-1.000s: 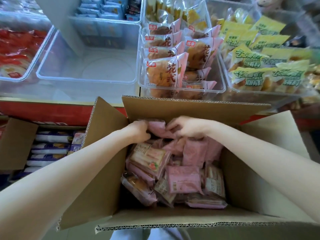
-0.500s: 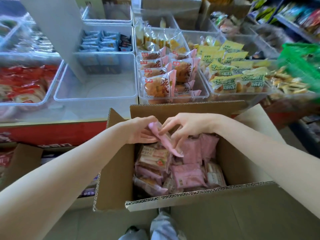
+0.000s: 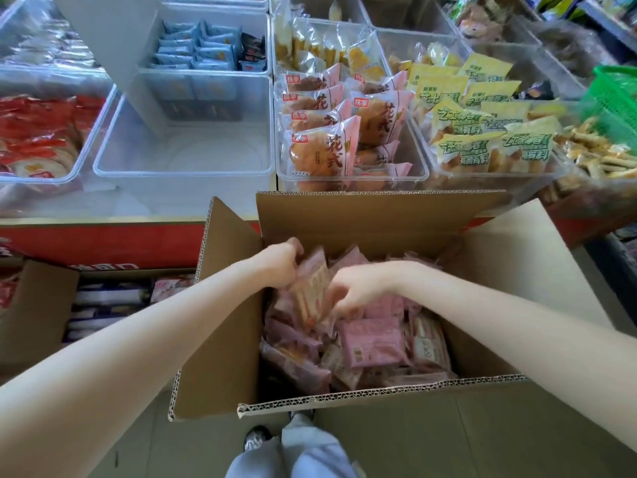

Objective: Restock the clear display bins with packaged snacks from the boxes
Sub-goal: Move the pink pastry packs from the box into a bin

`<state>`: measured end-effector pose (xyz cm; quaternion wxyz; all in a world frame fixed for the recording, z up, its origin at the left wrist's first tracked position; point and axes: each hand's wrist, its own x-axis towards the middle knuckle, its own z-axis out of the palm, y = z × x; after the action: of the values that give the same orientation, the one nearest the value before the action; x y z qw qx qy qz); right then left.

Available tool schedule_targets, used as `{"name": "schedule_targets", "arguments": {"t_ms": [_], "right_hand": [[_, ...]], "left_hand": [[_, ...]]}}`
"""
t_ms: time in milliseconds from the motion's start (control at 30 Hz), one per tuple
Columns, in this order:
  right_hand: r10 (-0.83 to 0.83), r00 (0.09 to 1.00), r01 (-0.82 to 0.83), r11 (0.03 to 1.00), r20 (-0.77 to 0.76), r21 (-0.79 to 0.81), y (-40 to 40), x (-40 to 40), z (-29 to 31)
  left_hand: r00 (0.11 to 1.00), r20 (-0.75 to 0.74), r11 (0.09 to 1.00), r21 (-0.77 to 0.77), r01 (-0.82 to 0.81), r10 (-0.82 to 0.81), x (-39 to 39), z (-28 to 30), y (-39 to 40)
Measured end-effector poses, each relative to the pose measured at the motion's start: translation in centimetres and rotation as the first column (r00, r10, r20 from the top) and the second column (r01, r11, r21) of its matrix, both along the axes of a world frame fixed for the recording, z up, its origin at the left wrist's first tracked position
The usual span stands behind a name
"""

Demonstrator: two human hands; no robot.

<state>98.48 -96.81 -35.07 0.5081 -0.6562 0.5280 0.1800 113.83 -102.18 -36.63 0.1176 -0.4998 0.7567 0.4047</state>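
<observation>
Pink snack packet (image 3: 312, 288) upright at the far left of the open cardboard box (image 3: 379, 215), raised above the loose pile of pink packets (image 3: 370, 343) filling the box. Left hand (image 3: 281, 265) grips the packet's upper left edge, fingers curled round it. Right hand (image 3: 358, 286) holds its right side, fingers bent onto the wrapper (motion blur; exact finger contact hard to read). Both forearms reach in over the near flap.

Beyond the box, a row of clear display bins on a red-fronted counter (image 3: 103, 241): an unfilled clear bin (image 3: 179, 167) straight ahead-left, a bin of pink-and-white bread packs (image 3: 324, 146) directly behind the box, yellow-green packs (image 3: 482, 132) to the right, red packs (image 3: 38, 132) far left. Blue packs (image 3: 196, 51) in the bin behind. Second opened box (image 3: 38, 312) on the floor at left.
</observation>
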Motion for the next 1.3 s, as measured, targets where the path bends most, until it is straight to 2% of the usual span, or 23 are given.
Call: {"name": "schedule_targets", "arguments": {"t_ms": [67,167,200,300,367,433,500,533,600,633,700,767,867,933,1000,1033,1100,1133,1167,1233,1300], "right_hand": [[0.151,0.989,-0.150,0.969,0.013,0.199,0.6,2.4,-2.1],[0.373,0.926,-0.301,0.830,-0.066,0.470,1.8,5.9,-6.2],[0.426,0.896,-0.314,0.806,-0.125,0.501,2.2,6.7,-7.0],[0.379,0.878,-0.284,0.903,-0.291,0.322,1.8,7.3,-6.0],[0.462,0.826,-0.348,0.869,-0.324,0.352,0.5,6.7,-4.0],[0.399,0.837,-0.267,0.895,-0.374,0.356,-0.9,5.6,-1.6],[0.285,0.880,-0.195,0.946,-0.381,0.259,-2.3,4.4,2.6],[0.242,0.892,-0.178,0.965,-0.381,0.195,-2.6,3.6,5.2],[0.119,0.909,-0.144,0.989,-0.399,-0.034,-3.1,1.8,9.8],[0.045,0.921,-0.134,0.969,-0.386,-0.207,-3.2,0.8,11.8],[-0.128,0.955,-0.050,0.821,-0.269,-0.569,-3.4,-1.6,14.2],[-0.257,0.966,0.155,0.619,-0.011,-0.770,-3.5,-3.9,16.0],[-0.300,0.874,0.469,0.321,0.382,-0.822,-3.3,-6.6,17.8],[-0.289,0.799,0.592,0.220,0.528,-0.776,-3.6,-8.3,18.2],[-0.309,0.733,0.675,0.218,0.606,-0.705,-4.3,-10.5,18.1],[-0.328,0.675,0.736,0.249,0.661,-0.629,-4.8,-11.8,18.0],[-0.382,0.509,0.856,0.318,0.771,-0.408,-5.7,-14.6,17.8],[-0.411,0.462,0.876,0.349,0.786,-0.333,-6.1,-15.9,17.6],[-0.435,0.476,0.866,0.384,0.764,-0.321,-6.5,-16.9,17.3],[-0.468,0.579,0.807,0.450,0.667,-0.384,-7.2,-18.4,16.3],[-0.500,0.606,0.792,0.450,0.619,-0.413,-8.2,-19.5,15.2]], "left_hand": [[0.974,0.164,0.976,-0.128,0.176,-0.154,0.4,-1.0,0.5],[0.969,0.169,0.955,-0.209,0.213,-0.179,1.6,-1.4,0.6],[0.968,0.172,0.942,-0.255,0.220,-0.180,2.0,-1.3,0.6],[0.946,0.234,0.845,-0.436,0.310,-0.226,2.7,-1.1,0.9],[0.956,0.164,0.814,-0.502,0.293,-0.243,2.9,-0.6,0.9],[0.953,0.073,0.876,-0.379,0.298,-0.293,2.7,0.5,1.0],[0.944,0.034,0.928,-0.170,0.330,-0.330,2.4,1.9,1.1],[0.956,-0.028,0.955,-0.061,0.290,-0.292,2.3,2.8,1.2],[0.968,-0.242,0.977,0.180,0.116,-0.070,2.2,5.2,0.9],[0.943,-0.329,0.959,0.279,0.039,0.057,2.1,6.4,0.5],[0.874,-0.427,0.933,0.353,-0.074,0.231,1.9,8.6,-0.6],[0.819,-0.448,0.900,0.398,-0.177,0.358,1.4,10.2,-1.6],[0.725,-0.414,0.729,0.662,-0.176,0.551,-0.2,11.6,-3.1],[0.622,-0.452,0.631,0.771,-0.088,0.640,-1.8,12.4,-3.9],[0.529,-0.522,0.643,0.763,-0.061,0.669,-3.7,13.3,-4.6],[0.504,-0.565,0.686,0.724,-0.077,0.653,-4.8,13.7,-5.1],[0.477,-0.654,0.778,0.618,-0.110,0.587,-6.7,14.1,-6.6],[0.488,-0.678,0.816,0.560,-0.141,0.550,-7.5,14.3,-7.4],[0.510,-0.690,0.847,0.502,-0.174,0.514,-8.1,14.4,-8.1],[0.535,-0.701,0.880,0.410,-0.238,0.471,-9.3,14.3,-9.4],[0.524,-0.699,0.874,0.390,-0.289,0.486,-10.3,14.1,-10.5]]}}
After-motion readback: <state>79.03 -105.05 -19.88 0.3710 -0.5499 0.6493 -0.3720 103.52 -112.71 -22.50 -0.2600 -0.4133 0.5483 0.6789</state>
